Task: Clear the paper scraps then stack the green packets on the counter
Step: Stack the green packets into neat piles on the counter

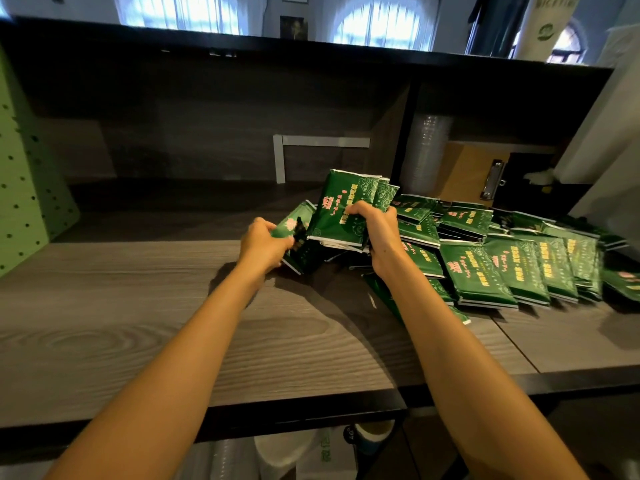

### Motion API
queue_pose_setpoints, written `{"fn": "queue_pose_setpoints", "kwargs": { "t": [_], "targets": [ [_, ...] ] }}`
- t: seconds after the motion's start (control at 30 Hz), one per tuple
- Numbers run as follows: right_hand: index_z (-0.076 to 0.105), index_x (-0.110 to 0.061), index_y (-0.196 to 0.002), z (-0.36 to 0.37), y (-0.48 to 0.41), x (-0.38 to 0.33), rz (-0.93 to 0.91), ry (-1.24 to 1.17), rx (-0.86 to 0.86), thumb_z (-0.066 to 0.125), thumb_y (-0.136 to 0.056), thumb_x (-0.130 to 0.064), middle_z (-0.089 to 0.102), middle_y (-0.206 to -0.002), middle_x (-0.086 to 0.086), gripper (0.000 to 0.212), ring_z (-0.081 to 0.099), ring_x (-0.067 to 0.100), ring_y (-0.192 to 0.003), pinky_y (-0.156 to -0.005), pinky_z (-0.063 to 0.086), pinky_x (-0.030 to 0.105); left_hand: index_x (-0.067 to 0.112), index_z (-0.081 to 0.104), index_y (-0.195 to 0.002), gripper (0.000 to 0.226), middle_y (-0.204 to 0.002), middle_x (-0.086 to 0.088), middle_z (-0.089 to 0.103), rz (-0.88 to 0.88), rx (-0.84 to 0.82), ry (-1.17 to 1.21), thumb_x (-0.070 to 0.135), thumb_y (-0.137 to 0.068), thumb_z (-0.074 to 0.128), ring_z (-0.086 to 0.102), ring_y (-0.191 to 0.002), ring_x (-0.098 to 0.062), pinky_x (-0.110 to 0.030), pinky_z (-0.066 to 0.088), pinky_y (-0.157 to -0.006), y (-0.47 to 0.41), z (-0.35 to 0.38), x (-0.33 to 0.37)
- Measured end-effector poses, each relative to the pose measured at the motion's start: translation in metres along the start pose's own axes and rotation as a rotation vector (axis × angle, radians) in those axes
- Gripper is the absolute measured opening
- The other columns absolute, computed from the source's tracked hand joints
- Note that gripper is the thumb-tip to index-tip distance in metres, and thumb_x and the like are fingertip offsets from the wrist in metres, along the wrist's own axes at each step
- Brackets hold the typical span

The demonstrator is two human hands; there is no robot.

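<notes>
Clearly stacking step was in hand; no paper scraps seen on the counter (138, 323). Right hand (375, 233) was closed round a bundle of green packets (346, 211), lifted and tilted, far of counter centre. Left hand (265, 242) gripped another small bundle (294, 237) just left of it, bottom edge resting on the counter. Loose pile of packets (502, 265) lay fanned out to the right, overlapping, not squared. Next move likely called for joining both bundles, squaring edges, setting them flat on bare counter, then gathering from the pile.
</notes>
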State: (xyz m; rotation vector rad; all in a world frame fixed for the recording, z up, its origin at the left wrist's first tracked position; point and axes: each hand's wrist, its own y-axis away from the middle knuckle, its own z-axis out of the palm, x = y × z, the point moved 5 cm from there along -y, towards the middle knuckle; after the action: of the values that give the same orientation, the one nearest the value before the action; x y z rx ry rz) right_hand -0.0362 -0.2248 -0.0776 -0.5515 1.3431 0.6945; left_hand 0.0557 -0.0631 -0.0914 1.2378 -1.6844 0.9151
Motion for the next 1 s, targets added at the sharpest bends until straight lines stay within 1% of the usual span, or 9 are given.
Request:
{"fn": "queue_pose_setpoints", "kwargs": {
  "t": [0.1,0.2,0.37,0.43,0.53,0.63,0.73,0.87,1.0],
  "targets": [
    [0.014,-0.016,-0.146,-0.002,-0.003,0.001,-0.017,0.021,0.007,0.069,-0.075,-0.022,0.043,-0.137,0.008,0.089,0.045,0.027,-0.124,-0.105,0.037,0.051,0.011,0.048,-0.119,0.031,-0.116,-0.009,0.056,-0.037,0.130,0.211,0.012,-0.090,0.058,0.057,-0.091,-0.017,-0.026,0.049,-0.064,-0.001,-0.019,0.000],
    [0.018,-0.015,-0.144,-0.001,-0.003,0.002,-0.028,0.027,0.009,0.070,-0.075,-0.021,0.047,-0.134,0.008,0.087,0.048,0.027,-0.121,-0.104,0.038,0.050,0.009,0.056,-0.117,0.027,-0.109,-0.006,0.061,-0.035,0.187,0.442,0.009,-0.090,0.058,0.059,-0.087,-0.012,-0.021,0.048,-0.064,0.005,-0.033,0.005],
    [0.007,-0.017,-0.148,0.006,-0.003,0.008,0.002,0.101,-0.055,0.071,-0.075,-0.027,0.036,-0.146,0.008,0.098,0.040,0.029,-0.129,-0.107,0.034,0.050,0.011,0.059,-0.095,0.011,-0.092,-0.003,0.065,-0.036,-0.050,0.731,0.001,-0.090,0.054,0.063,-0.081,-0.012,-0.022,0.056,-0.059,0.012,-0.029,0.019],
    [0.006,-0.017,-0.149,0.008,-0.002,0.009,0.007,0.105,-0.075,0.071,-0.077,-0.028,0.034,-0.147,0.007,0.098,0.038,0.028,-0.131,-0.107,0.033,0.048,0.012,0.058,-0.095,0.010,-0.089,-0.001,0.064,-0.020,-0.150,0.669,0.007,-0.093,0.050,0.063,-0.079,-0.011,-0.022,0.055,-0.059,0.016,-0.018,0.023],
    [0.013,-0.016,-0.146,0.013,0.001,0.010,0.005,0.097,-0.083,0.071,-0.075,-0.027,0.040,-0.142,0.009,0.091,0.044,0.029,-0.127,-0.106,0.037,0.052,0.010,0.057,-0.111,0.018,-0.094,-0.001,0.065,0.048,-0.145,0.433,0.017,-0.095,0.050,0.061,-0.081,-0.011,-0.020,0.048,-0.062,0.021,-0.002,0.024],
    [0.015,-0.013,-0.144,0.017,0.004,0.009,-0.021,0.106,-0.082,0.066,-0.080,-0.027,0.043,-0.140,0.008,0.083,0.046,0.028,-0.125,-0.105,0.038,0.048,0.007,0.051,-0.118,0.028,-0.109,-0.006,0.061,0.018,-0.124,0.321,0.023,-0.095,0.051,0.059,-0.097,-0.017,-0.028,0.048,-0.080,0.020,0.007,0.017],
    [0.006,-0.013,-0.149,0.023,0.005,0.009,-0.007,0.134,-0.110,0.053,-0.091,-0.037,0.027,-0.151,0.006,0.079,0.032,0.026,-0.136,-0.107,0.030,0.042,0.006,0.042,-0.120,0.033,-0.121,-0.011,0.056,-0.025,-0.147,0.347,0.024,-0.094,0.052,0.057,-0.108,-0.021,-0.041,0.048,-0.096,0.017,0.011,0.011],
    [-0.001,-0.017,-0.151,0.027,0.005,0.011,0.010,0.141,-0.158,0.046,-0.090,-0.055,0.012,-0.158,0.004,0.086,0.018,0.024,-0.143,-0.111,0.021,0.046,0.009,0.034,-0.127,0.039,-0.124,-0.010,0.053,-0.008,-0.190,0.328,0.023,-0.095,0.050,0.055,-0.113,-0.022,-0.042,0.045,-0.100,0.019,0.016,0.014],
    [0.012,-0.013,-0.146,0.023,0.010,0.010,0.020,0.174,-0.167,0.067,-0.082,-0.039,0.045,-0.136,0.001,0.089,0.050,0.018,-0.118,-0.097,0.042,0.037,0.013,0.047,-0.128,0.030,-0.120,-0.006,0.059,0.065,-0.277,0.270,0.021,-0.100,0.040,0.057,-0.110,-0.019,-0.037,0.045,-0.099,0.028,0.022,0.022]
  ]
}}
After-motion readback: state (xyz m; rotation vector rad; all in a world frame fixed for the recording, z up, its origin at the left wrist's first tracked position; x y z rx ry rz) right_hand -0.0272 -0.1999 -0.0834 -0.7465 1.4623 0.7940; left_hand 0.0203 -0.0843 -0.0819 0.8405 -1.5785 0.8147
